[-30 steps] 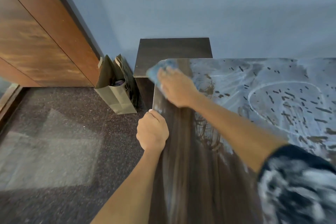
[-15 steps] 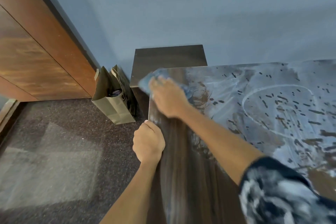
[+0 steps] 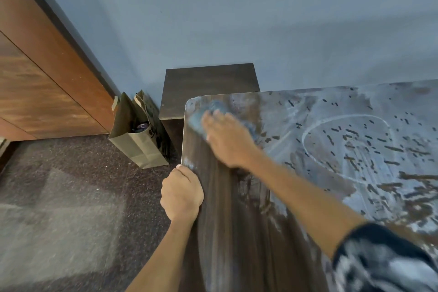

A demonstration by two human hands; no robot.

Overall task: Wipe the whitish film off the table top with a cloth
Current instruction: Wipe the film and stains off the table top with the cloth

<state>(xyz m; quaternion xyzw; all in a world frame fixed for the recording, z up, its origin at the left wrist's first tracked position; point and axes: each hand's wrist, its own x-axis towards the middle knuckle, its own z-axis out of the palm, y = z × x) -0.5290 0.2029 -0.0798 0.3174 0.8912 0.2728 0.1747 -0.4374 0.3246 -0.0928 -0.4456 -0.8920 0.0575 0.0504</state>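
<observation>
A dark wood table top [image 3: 237,232] fills the right half of the view. Its left strip is bare dark wood; a streaky whitish film [image 3: 355,149] covers the right part. My right hand [image 3: 227,140] presses flat on a blue cloth [image 3: 201,118] near the table's far left corner, blurred by motion. Most of the cloth is hidden under the hand. My left hand [image 3: 182,193] grips the table's left edge, fingers curled over it.
A low dark cabinet [image 3: 208,87] stands against the blue wall just beyond the table's corner. A brown paper bag [image 3: 139,140] sits on the speckled floor beside it. A wooden door or panel [image 3: 42,78] runs along the left.
My right hand and the cloth have slid inward from the table's far left corner edge onto the top. The view has shifted. My left hand keeps its grip on the edge.
</observation>
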